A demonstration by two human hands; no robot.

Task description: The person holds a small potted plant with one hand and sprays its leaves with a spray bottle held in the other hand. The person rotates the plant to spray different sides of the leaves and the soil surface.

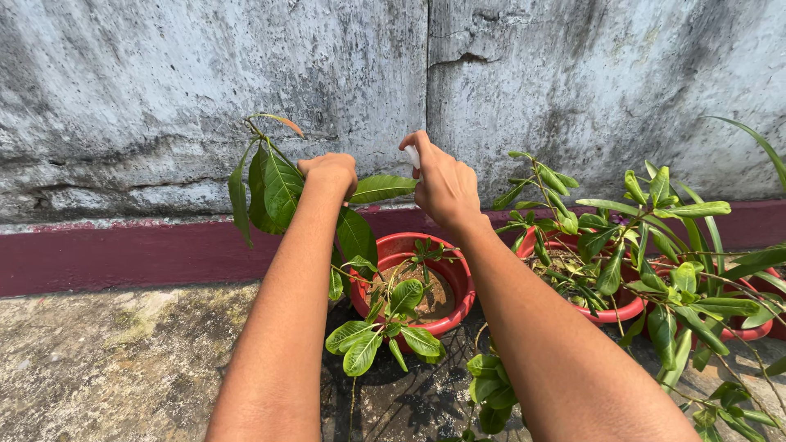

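Note:
My left hand [330, 172] is closed around the stem of a tall plant, whose large green leaves [274, 188] hang to the left of my fist. My right hand [442, 184] grips a small white object [412, 155]; only its tip shows above my fingers, so I cannot tell what it is. Both hands hover above a red pot [409, 245] filled with brown soil, standing against the wall. A low leafy shoot [385, 327] spills over the pot's front rim.
A second red pot [610, 309] with a bushy green plant [655, 245] stands to the right, and a third pot [749, 331] behind it. A weathered grey wall [164, 82] with a maroon base band [123, 254] runs behind. The ground [106, 360] is rough concrete.

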